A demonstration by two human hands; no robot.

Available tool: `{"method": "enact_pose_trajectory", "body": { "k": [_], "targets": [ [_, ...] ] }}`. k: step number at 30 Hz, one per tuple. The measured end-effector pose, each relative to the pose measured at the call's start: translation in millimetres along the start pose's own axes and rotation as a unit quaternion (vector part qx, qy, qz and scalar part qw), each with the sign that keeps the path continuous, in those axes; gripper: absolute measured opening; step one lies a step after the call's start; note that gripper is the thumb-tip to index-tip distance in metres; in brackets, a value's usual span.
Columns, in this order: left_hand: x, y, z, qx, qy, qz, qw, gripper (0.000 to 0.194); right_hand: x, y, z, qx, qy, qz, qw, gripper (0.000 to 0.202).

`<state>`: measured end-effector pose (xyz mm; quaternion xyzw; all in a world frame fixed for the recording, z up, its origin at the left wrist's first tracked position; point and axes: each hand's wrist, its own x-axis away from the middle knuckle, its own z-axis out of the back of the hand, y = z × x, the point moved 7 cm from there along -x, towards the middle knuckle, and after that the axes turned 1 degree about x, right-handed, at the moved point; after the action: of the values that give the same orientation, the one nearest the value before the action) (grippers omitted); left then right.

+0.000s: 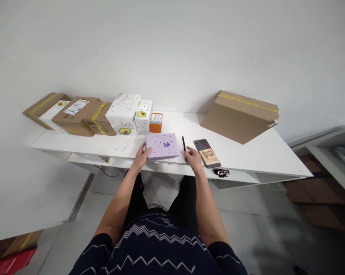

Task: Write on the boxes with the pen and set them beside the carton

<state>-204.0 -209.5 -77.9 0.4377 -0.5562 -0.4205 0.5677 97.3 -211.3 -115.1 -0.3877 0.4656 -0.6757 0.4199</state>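
A flat lilac box with small dark dots lies near the front edge of the white table. My left hand rests against the box's left front corner, fingers on its side. My right hand sits just right of the box, fingers curled around the lower end of a thin black pen that lies on the table. A dark phone with a picture on its case lies just right of that hand.
Along the back left stand several cardboard parcels, white avocado-print boxes and a small orange box. A large cardboard box leans at the back right. Keys hang under the table's front edge.
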Motion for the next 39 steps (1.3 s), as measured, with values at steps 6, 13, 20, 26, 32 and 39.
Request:
{"method": "enact_pose_trajectory", "body": {
  "k": [6, 13, 20, 26, 32, 39],
  "targets": [
    [8, -7, 0.0, 0.047, -0.015, 0.056, 0.997, 0.074, 0, 4, -1, -0.129, -0.007, -0.029, 0.991, 0.019],
    [2, -5, -5.5, 0.056, -0.033, 0.061, 0.996, 0.069, 6, 6, -26, -0.265, -0.038, -0.087, 0.96, 0.025],
    [-10, -9, -5.3, 0.022, -0.013, 0.024, 0.999, 0.073, 14, 2, -36, -0.342, -0.068, -0.097, 0.932, 0.022],
    [-14, 1, -5.9, -0.063, 0.018, -0.02, 0.998, 0.075, 15, 2, -30, -0.381, -0.069, -0.101, 0.916, 0.021],
    [-14, -4, -8.1, -0.04, -0.012, -0.012, 0.999, 0.073, 17, 1, -29, -0.393, -0.07, -0.096, 0.912, 0.021],
    [41, 77, 20.1, -0.243, -0.077, -0.172, 0.951, 0.048, 17, 1, -28, -0.38, -0.063, -0.091, 0.918, 0.023]
  ]
}}
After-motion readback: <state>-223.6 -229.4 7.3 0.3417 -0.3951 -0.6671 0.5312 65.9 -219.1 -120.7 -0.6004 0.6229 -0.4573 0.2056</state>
